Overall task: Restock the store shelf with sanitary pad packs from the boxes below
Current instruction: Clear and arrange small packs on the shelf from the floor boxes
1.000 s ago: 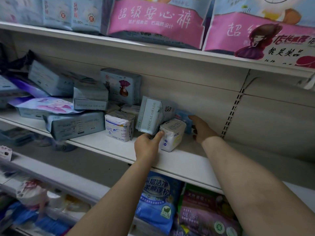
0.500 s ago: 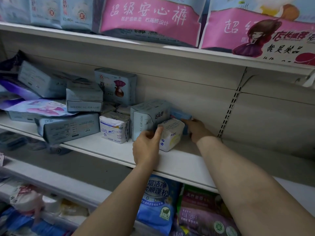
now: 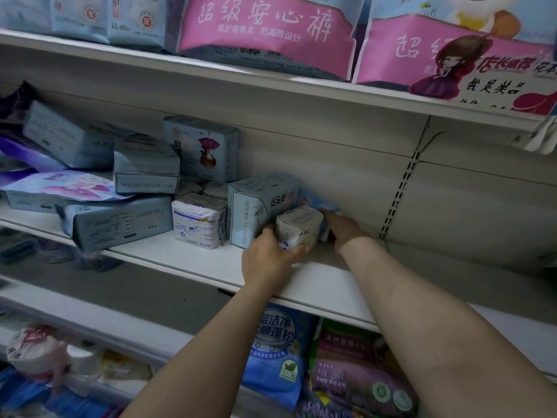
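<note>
On the white middle shelf (image 3: 316, 285) a small white pad pack (image 3: 300, 226) stands beside a pale blue "MEDICAL GRADE" pack (image 3: 256, 206). My left hand (image 3: 268, 257) grips the white pack from the front, fingers going between it and the blue pack and thumb under its lower edge. My right hand (image 3: 342, 229) reaches behind the white pack and touches a thin light-blue pack (image 3: 316, 202) leaning at the shelf's back wall; its fingertips are hidden.
More pad packs lie jumbled at the shelf's left (image 3: 120, 218), with another white pack (image 3: 199, 220) and an upright blue one (image 3: 205, 149). Large pink packs (image 3: 265, 31) fill the shelf above. Bags (image 3: 277, 351) stand below. The shelf's right part is bare.
The "MEDICAL GRADE" pack went from tilted to upright beside the white pack. My left hand shifted from that pack onto the white one. My right hand drew in closer behind it.
</note>
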The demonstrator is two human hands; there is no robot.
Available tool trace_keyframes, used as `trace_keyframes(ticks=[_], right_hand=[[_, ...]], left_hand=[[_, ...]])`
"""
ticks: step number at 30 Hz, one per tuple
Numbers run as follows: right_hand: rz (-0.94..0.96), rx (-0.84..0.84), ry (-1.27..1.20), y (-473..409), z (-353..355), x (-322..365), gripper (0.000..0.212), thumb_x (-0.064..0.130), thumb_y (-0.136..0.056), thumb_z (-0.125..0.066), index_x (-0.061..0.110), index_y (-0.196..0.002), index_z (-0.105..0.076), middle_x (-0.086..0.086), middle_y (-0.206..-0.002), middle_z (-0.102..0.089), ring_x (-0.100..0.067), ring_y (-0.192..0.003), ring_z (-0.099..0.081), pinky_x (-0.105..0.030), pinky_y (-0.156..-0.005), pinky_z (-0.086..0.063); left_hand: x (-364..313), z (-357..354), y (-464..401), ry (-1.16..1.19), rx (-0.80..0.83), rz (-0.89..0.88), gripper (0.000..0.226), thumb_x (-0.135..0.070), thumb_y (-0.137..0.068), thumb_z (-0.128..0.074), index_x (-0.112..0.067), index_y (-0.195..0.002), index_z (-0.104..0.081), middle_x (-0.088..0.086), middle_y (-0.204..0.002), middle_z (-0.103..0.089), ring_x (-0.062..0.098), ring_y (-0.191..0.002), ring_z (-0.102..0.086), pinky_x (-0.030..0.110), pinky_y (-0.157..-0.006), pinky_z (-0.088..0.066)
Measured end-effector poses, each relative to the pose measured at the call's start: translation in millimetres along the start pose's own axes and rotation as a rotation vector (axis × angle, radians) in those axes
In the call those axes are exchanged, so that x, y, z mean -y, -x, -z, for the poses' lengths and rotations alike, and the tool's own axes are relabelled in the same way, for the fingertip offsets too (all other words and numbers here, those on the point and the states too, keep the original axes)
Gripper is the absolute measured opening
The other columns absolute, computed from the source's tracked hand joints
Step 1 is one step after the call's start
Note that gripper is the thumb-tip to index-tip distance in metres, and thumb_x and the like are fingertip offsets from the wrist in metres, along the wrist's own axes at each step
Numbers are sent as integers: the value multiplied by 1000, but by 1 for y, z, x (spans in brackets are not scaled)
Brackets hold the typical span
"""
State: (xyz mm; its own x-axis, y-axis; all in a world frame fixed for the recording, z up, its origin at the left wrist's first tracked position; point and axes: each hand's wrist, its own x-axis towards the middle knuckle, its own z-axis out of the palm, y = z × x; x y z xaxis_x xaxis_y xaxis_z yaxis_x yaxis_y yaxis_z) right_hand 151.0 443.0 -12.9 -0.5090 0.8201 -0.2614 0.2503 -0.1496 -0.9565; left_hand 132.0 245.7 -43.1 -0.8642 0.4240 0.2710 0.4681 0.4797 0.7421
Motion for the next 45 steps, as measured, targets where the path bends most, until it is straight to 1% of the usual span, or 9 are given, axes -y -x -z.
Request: trace_keyframes(ticks=[4, 7, 12, 19, 25, 32, 39, 43, 45], right_hand=[[-52, -19, -199, 11, 10, -11, 74, 29, -70, -87, 3, -130, -54, -14, -116, -67, -30, -98, -67, -42, -91, -57], [-66, -32, -290, 24, 20, -20, 69, 24, -75, -86, 3, -134, -55, -19, -122, -67, -33, -101, -68, -47, -91, -57], [-78, 34, -487, 67, 43, -35, 50, 17, -85, -78, 2, -128, -58, -20, -115, -69, -33, -96, -70, -45, -66, -59], [-71, 16, -566, 126, 82, -62, 48, 21, -90, -74, 6, -132, -55, -15, -113, -69, -25, -82, -70, -35, -50, -57], [-22, -15, -556, 177, 122, -76, 49, 18, -88, -75, 4, -130, -56, -17, -115, -69, -28, -92, -71, -34, -51, -59], [-21, -29, -501, 245, 192, -104, 35, 19, -88, -73, 8, -118, -59, -14, -108, -71, -27, -92, -71, -35, -66, -59], [-77, -78, -445, 294, 276, -175, 15, 17, -90, -70, 13, -102, -63, -9, -99, -72, -22, -85, -71, -29, -61, -58], [-208, -169, -384, 308, 315, -243, 15, 20, -88, -72, 12, -98, -64, -8, -94, -71, -23, -81, -68, -32, -63, -55], [-304, -171, -352, 313, 327, -281, 27, 22, -86, -73, 8, -108, -65, -11, -97, -73, -27, -81, -70, -37, -65, -57]], left_hand=[[-2, 2, 0, 54, -4, 21, 69, -68, -77, -68, -17, -122, -55, 3, -118, -67, 28, -108, -62, 38, -85, -49], [-3, 5, 2, 122, 19, 42, 67, -70, -78, -65, -18, -119, -57, 3, -115, -67, 28, -106, -62, 36, -81, -47], [-5, 13, 13, 244, 31, 65, 62, -73, -79, -62, -18, -107, -58, 4, -102, -66, 29, -98, -62, 34, -76, -46], [-22, 13, 69, 406, -15, 92, 66, -64, -81, -69, -16, -124, -55, -6, -104, -61, 16, -97, -60, 31, -79, -45], [-37, 3, 134, 611, -35, 163, 54, -63, -77, -73, -25, -112, -55, -6, -103, -68, 18, -96, -66, 46, -86, -57], [-59, -35, 220, 791, -34, 275, 40, -55, -91, -63, -20, -111, -57, -3, -102, -64, 12, -91, -63, 35, -76, -52], [-58, -100, 312, 811, 160, 418, 49, -60, -86, -63, -17, -110, -64, 3, -106, -71, 19, -93, -68, 39, -78, -58], [-40, -140, 362, 723, 373, 605, 69, -77, -65, -67, -21, -105, -69, 3, -108, -72, 22, -97, -68, 43, -89, -56], [-28, -157, 386, 689, 465, 764, 58, -67, -75, -72, -14, -98, -66, 7, -102, -70, 25, -93, -67, 38, -76, -59]])
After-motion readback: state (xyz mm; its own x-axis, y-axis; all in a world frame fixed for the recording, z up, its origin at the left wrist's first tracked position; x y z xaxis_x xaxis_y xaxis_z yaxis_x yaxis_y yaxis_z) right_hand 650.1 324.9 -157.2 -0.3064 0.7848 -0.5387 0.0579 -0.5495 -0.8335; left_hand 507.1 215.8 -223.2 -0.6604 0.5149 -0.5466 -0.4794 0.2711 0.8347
